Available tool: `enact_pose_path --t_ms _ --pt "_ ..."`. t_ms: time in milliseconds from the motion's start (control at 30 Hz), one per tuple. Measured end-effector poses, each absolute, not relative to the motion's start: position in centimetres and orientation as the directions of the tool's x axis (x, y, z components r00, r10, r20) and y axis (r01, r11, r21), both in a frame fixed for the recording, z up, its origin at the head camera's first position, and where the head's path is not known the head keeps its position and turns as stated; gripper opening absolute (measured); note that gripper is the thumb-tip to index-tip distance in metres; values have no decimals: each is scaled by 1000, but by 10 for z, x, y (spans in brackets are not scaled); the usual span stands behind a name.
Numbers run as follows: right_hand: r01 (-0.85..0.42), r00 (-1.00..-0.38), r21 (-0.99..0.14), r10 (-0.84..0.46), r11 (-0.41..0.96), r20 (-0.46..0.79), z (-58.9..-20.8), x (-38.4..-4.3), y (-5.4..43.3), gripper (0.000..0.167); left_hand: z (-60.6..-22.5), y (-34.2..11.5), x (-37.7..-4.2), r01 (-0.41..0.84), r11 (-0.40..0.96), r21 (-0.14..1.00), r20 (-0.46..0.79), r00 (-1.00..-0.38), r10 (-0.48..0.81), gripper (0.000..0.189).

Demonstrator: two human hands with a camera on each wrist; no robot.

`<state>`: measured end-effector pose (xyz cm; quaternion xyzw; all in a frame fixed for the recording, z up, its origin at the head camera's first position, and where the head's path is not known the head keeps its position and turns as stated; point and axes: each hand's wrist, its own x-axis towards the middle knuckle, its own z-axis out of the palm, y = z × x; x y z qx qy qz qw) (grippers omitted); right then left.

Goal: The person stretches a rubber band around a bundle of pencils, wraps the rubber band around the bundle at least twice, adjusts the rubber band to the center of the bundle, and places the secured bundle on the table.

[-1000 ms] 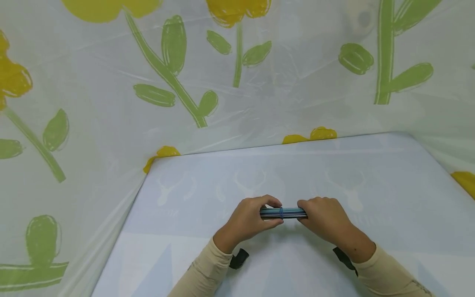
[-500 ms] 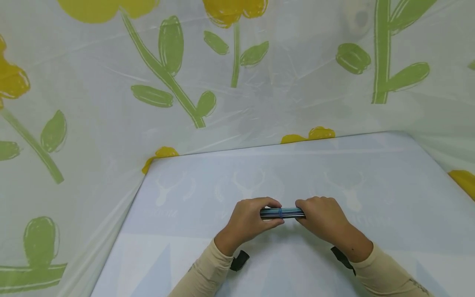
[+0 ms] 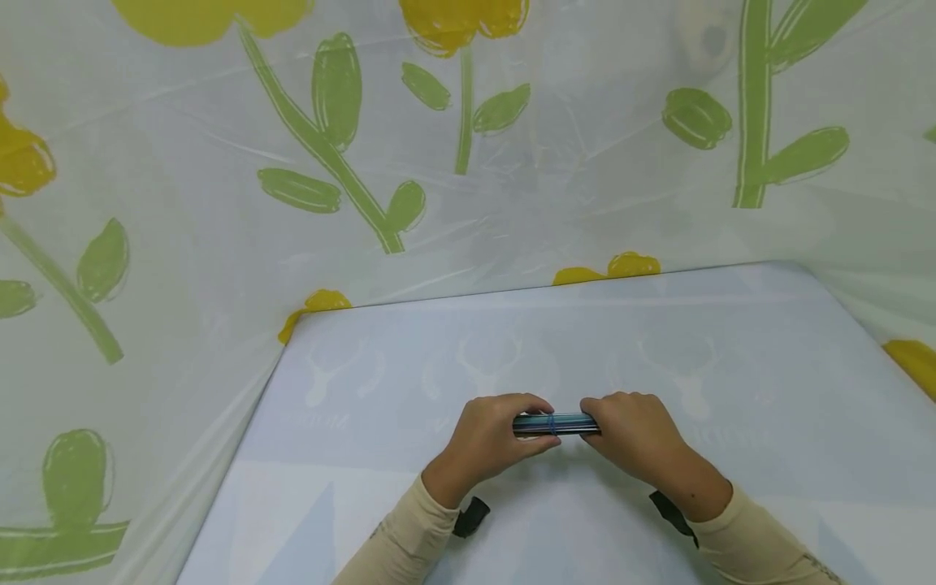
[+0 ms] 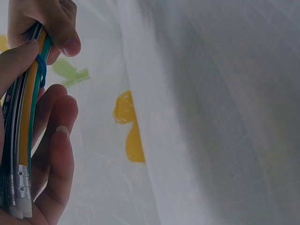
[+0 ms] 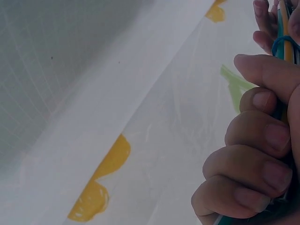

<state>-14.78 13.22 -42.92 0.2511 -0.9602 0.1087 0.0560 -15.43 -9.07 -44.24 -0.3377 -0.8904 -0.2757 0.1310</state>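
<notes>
A bundle of pencils (image 3: 574, 424) is held level above the table, between both hands. A blue elastic band (image 4: 42, 71) goes round its middle. My left hand (image 3: 486, 439) pinches one end between thumb and fingers. In the left wrist view, white erasers with silver ferrules show at that end, and yellow, green and dark pencils (image 4: 29, 112) lie side by side. My right hand (image 3: 636, 431) grips the other end; in the right wrist view its fingers (image 5: 248, 154) curl round the pencils and hide most of that part.
Under the hands is a table (image 3: 439, 366) with a pale blue and white cover printed with faint antlered heads. A whitish curtain (image 3: 585, 211) with yellow flowers and green stems hangs behind and to the left. Dark straps (image 3: 470, 517) show at both wrists.
The right hand has shifted very slightly left, along with a small shift of the whole view. Both hands keep their hold on the pencils.
</notes>
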Motion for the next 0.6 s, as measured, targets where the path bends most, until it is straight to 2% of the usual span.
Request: enact_pose_path --t_ms 600 --pt "-514 -853 -166 -483 841 196 -430 -150 135 32 -439 -91 -154 667 628 401 387 -745 544 35"
